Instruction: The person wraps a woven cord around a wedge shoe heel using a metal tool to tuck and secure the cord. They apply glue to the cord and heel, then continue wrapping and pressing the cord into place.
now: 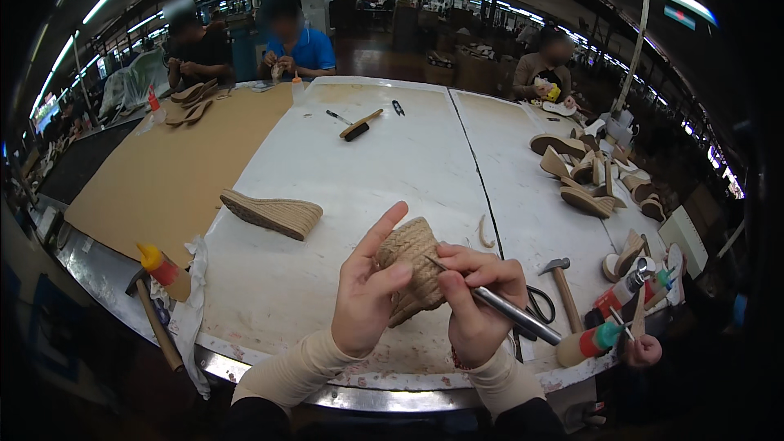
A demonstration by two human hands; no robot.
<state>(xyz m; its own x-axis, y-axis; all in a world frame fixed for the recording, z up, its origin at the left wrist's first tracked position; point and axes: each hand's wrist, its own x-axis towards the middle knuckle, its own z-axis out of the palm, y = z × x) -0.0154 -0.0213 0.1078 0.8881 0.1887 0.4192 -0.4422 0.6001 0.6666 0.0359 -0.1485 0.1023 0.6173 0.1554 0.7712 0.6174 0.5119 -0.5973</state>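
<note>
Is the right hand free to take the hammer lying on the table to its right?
Probably not yet: the right hand already grips a metal awl against the woven sole. The hammer lies close, nothing covering it.

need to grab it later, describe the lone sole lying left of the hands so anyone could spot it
On the white table, look left of the left hand. The woven sole lies alone there, unlike the pile of soles at the table's right edge.
</note>
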